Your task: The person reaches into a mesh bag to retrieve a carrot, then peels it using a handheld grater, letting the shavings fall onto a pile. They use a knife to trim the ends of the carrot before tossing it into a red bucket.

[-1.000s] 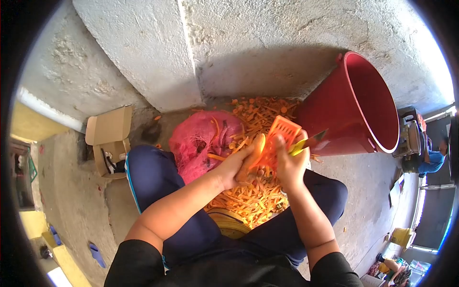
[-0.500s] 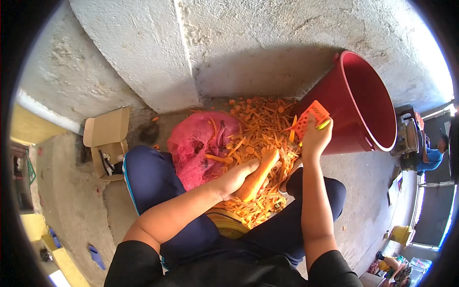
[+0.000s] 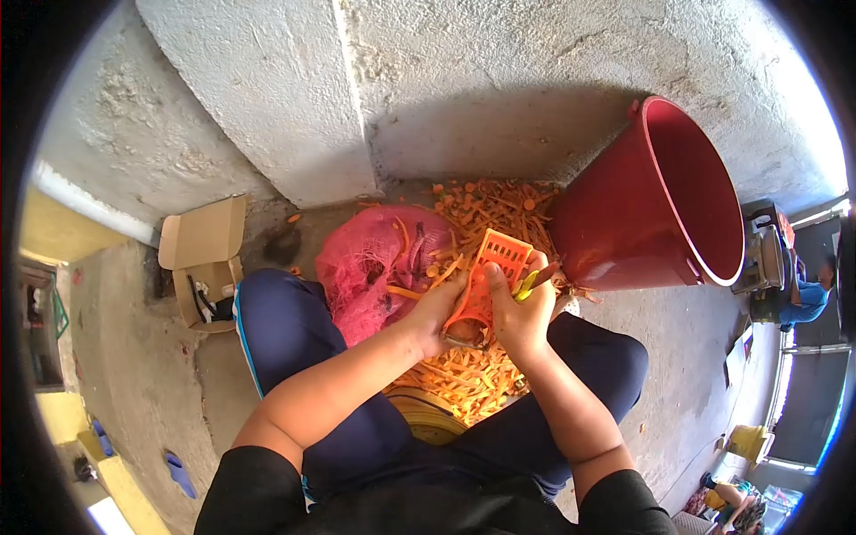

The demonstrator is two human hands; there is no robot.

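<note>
My right hand [image 3: 523,306] is closed round an orange perforated plastic tool [image 3: 504,259], with a yellow-handled knife [image 3: 528,283] in the same grip. Close beside it on the left, my left hand [image 3: 435,314] is closed at the tool's lower end; the carrot it holds is mostly hidden behind fingers and tool. Beneath both hands lies a heap of cut carrot strips [image 3: 473,379], partly in a yellow basin [image 3: 417,412]. A pink mesh sack [image 3: 357,267] lies against the heap's left side.
A large red tub [image 3: 615,205] leans at the right by the wall [image 3: 464,80]. An open cardboard box [image 3: 201,241] sits to the left. Blue slippers [image 3: 180,474] lie at lower left. Other people [image 3: 807,299] are at the far right.
My right hand has come down and left with the orange tool and knife, from beside the tub to my left hand. The carrot, plainly visible before, is now mostly covered.
</note>
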